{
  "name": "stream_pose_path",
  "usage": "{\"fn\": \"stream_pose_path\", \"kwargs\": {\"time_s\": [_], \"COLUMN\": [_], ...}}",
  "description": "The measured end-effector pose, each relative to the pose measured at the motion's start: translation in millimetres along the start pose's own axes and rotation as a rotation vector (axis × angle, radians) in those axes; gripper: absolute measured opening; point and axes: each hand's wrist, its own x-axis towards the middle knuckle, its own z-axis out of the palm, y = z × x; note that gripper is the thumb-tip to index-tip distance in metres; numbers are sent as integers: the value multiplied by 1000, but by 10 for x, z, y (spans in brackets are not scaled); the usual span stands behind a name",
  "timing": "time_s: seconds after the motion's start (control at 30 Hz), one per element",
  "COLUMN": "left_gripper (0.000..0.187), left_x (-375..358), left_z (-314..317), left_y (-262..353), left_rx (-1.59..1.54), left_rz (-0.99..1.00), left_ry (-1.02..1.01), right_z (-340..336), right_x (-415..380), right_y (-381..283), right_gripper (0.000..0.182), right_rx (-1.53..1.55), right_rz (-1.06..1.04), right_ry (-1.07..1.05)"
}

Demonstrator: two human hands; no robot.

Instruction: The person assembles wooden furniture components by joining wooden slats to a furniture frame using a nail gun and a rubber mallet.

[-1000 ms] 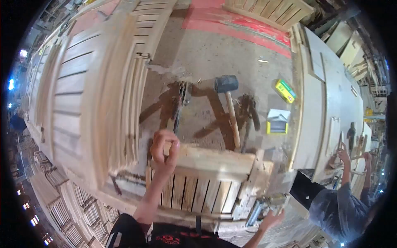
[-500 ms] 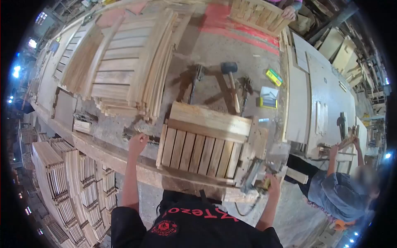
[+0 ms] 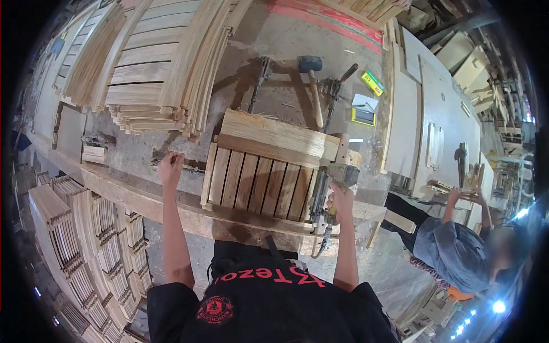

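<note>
A slatted wooden panel (image 3: 257, 180) with a wide board (image 3: 280, 134) along its far side lies on the bench in front of me. My right hand (image 3: 341, 204) grips a pneumatic nail gun (image 3: 320, 200) over the panel's right end; a hose (image 3: 325, 240) trails from it. To the left of the panel, my left hand (image 3: 170, 167) is closed beside a metal clamp (image 3: 194, 167). Whether its fingers hold the clamp's end or something small is hidden.
Beyond the panel lie a mallet (image 3: 311, 86), bar clamps (image 3: 260, 83) and a yellow-green box (image 3: 373, 83). Stacked slatted panels (image 3: 148, 68) fill the bench's left. A co-worker (image 3: 449, 246) works at the right. More wooden frames (image 3: 54, 211) stand at lower left.
My right hand has brought the nail gun up and left, against the panel's right end. The whole view has shifted; my left hand stays near the clamp.
</note>
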Motion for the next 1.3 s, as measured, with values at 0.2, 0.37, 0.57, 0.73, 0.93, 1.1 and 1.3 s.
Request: {"fn": "stream_pose_path", "kwargs": {"time_s": [0.2,0.37,0.57,0.73,0.93,1.1,1.3], "left_gripper": [25,21,20,25,23,18,14], "left_x": [-44,-70,-89,-61,-63,-136,194], "left_z": [-10,2,-2,27,40,241,1455], "left_y": [69,141,215,127,66,615,3404], "left_rx": [-118,-237,-241,-231,-141,-16,-654], "left_rz": [-7,-3,-1,15,6,166,688], "left_ry": [81,134,177,199,195,206,-182], "right_z": [35,-9,27,93,60,22,74], "right_x": [-56,-11,48,23,62,107,46], "right_y": [12,100,283,326,358,394,375], "right_gripper": [18,17,16,16,15,15,13], "right_rx": [-46,4,-15,-34,-14,-26,-161], "right_rz": [-9,-48,-116,-173,-168,-155,-153], "right_ry": [31,21,67,64,65,69,125]}}
